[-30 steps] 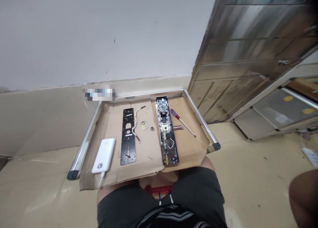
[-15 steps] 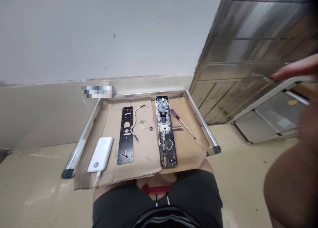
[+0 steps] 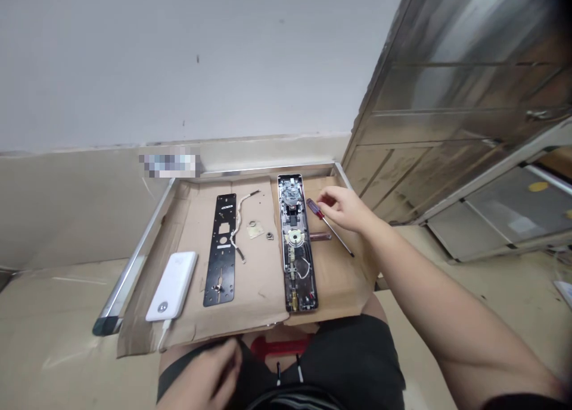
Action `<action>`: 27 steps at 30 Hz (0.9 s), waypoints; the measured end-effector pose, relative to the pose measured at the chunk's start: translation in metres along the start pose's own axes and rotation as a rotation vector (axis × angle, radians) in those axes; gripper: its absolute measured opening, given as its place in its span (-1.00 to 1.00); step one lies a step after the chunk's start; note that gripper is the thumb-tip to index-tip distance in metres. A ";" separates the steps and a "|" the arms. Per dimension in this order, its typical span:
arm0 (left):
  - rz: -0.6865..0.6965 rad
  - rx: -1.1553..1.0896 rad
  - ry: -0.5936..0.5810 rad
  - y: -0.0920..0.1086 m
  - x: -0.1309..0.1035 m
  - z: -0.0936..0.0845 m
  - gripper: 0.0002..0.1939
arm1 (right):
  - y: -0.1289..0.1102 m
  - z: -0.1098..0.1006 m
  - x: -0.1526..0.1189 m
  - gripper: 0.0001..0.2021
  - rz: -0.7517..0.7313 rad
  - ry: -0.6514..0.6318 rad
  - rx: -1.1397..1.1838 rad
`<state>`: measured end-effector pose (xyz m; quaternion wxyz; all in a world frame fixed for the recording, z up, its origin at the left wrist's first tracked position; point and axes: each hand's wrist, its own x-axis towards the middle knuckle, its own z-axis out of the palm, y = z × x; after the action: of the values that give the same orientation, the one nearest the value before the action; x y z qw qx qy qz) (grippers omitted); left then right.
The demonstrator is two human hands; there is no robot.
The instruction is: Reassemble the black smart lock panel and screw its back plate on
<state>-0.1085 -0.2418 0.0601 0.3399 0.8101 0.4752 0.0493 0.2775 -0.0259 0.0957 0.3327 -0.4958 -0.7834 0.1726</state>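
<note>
Nearest to you, your left hand is blurred above your lap; I cannot tell its grip. On the cardboard, the white power bank and the black plate lie at left, the opened device near the middle. Farther, your right hand has fingers curled narrow, beside the handle of the screwdriver.

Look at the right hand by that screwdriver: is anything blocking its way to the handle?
Nothing visible stands between the right hand and the screwdriver's handle. The opened device lies on the handle's far side from the hand. Whether the fingertips touch the handle, I can't tell.
</note>
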 end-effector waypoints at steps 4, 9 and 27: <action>-0.132 -0.009 0.184 -0.016 0.060 -0.012 -0.82 | 0.020 0.024 0.035 -0.98 0.007 -0.031 0.022; -0.114 0.009 0.374 -0.028 0.147 -0.038 -0.77 | 0.052 0.044 0.048 -0.90 0.074 0.053 0.047; -0.066 0.077 0.476 0.002 0.228 -0.074 -0.78 | 0.100 0.052 0.059 -0.88 0.170 -0.079 0.071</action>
<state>-0.0127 -0.0215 0.0622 0.1887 0.7720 0.5697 0.2095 0.2906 0.0751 0.0187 0.3033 -0.5411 -0.7444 0.2473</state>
